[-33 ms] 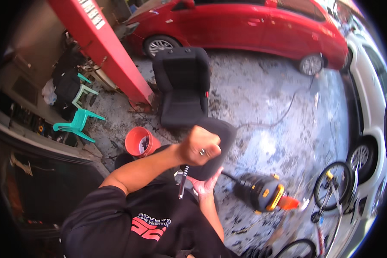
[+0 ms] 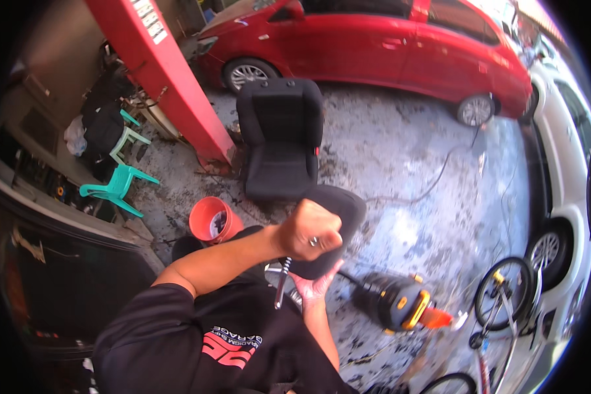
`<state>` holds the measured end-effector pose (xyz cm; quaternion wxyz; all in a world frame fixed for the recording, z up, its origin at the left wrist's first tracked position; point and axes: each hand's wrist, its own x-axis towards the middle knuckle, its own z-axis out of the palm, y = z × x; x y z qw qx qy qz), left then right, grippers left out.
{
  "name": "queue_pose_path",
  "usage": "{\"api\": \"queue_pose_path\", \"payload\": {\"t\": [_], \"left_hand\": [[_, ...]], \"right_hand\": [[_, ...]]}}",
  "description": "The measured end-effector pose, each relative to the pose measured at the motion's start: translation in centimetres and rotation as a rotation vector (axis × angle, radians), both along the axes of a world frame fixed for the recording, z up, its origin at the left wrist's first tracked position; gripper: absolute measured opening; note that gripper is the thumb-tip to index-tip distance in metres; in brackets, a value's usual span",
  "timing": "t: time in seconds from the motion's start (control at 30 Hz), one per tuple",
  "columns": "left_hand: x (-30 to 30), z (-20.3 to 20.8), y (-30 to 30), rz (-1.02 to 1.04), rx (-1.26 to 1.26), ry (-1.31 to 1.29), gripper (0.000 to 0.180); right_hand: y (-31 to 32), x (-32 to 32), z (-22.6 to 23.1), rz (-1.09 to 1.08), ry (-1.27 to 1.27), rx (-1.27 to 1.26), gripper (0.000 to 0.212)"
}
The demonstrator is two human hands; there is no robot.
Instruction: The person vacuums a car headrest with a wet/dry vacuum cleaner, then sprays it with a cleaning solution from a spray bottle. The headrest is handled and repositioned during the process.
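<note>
A dark fabric car headrest [image 2: 341,210] is held in front of my body, with a notched metal post [image 2: 283,282] sticking out toward me. My right hand [image 2: 317,284] cups its lower right edge from beneath, fingers bent round behind it. Over the headrest's near left side is my left hand [image 2: 310,231], closed in a fist with a ring on one finger. What this fist holds, if anything, is hidden. Beyond the headrest, a black car seat [image 2: 282,148] without a headrest stands upright on the floor.
An orange-red bucket [image 2: 210,220] stands left of the seat, near a turquoise plastic chair [image 2: 118,189] and a red lift post [image 2: 177,92]. A black-and-yellow vacuum cleaner [image 2: 397,303] and a bicycle [image 2: 499,295] are at right. A red car [image 2: 361,59] and a white car [image 2: 578,157] border the floor.
The whole view has shifted slightly, so the surroundings sit a little lower. My left fist and right hand keep nearly the same places on the headrest.
</note>
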<state>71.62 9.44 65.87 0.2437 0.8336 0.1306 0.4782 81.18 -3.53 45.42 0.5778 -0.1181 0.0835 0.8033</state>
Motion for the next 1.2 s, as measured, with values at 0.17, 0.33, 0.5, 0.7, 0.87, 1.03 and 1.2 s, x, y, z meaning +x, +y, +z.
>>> {"api": "queue_pose_path", "payload": {"t": [0.17,0.33,0.5,0.7,0.87,1.03,1.2], "left_hand": [[-3.8,5.4,2.3,-0.066,0.134,-0.048,0.052],[-12.5,7.5,7.8,0.074,-0.034,0.076,0.033],[-22.2,4.7,16.3,-0.144,-0.573,-0.088,0.060],[-28.1,-2.5,30.5,0.219,-0.552,0.223,0.058],[-31.5,-3.7,38.0,0.230,-0.758,0.240,0.068],[-34.3,-3.5,46.4,-0.074,-0.992,-0.419,0.065],[-35.4,-5.2,57.0,-0.073,-0.977,-0.774,0.108]], "right_hand": [[8.9,2.0,4.0,-0.329,0.027,0.158,0.078],[17.5,3.8,7.4,-0.486,-0.141,0.338,0.076],[27.9,1.6,10.4,-0.511,-0.247,0.371,0.064],[37.8,-3.9,14.8,-0.422,-0.733,0.283,0.070],[47.1,-6.2,12.8,-0.335,-0.883,0.210,0.068],[56.4,-10.8,16.9,-0.267,-1.164,0.687,0.082],[68.4,-11.6,19.2,-0.005,-1.670,0.889,0.079]]}}
